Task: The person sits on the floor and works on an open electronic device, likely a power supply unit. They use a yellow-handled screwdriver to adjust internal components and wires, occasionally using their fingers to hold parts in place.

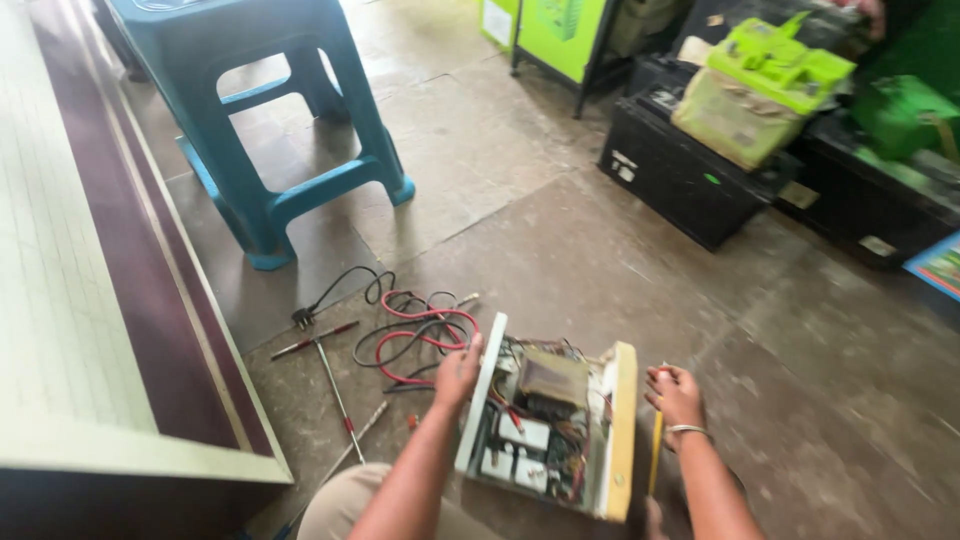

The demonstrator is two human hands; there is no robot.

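An opened electrical unit (548, 420) lies on the stone floor, its white side panels up and a transformer, wires and circuit parts showing inside. My left hand (456, 374) grips the unit's left white panel near the top. My right hand (676, 393) is beside the right, yellowish panel (622, 430) and holds a thin yellow-handled tool (656, 455) that points down. A bangle sits on that wrist.
Red and black cables (415, 335) and two long red-handled T-shaped tools (330, 375) lie left of the unit. A blue plastic stool (275, 110) stands at the back left. Black batteries (690, 170) with a green-topped one stand at the back right. A tiled ledge (70, 300) runs along the left.
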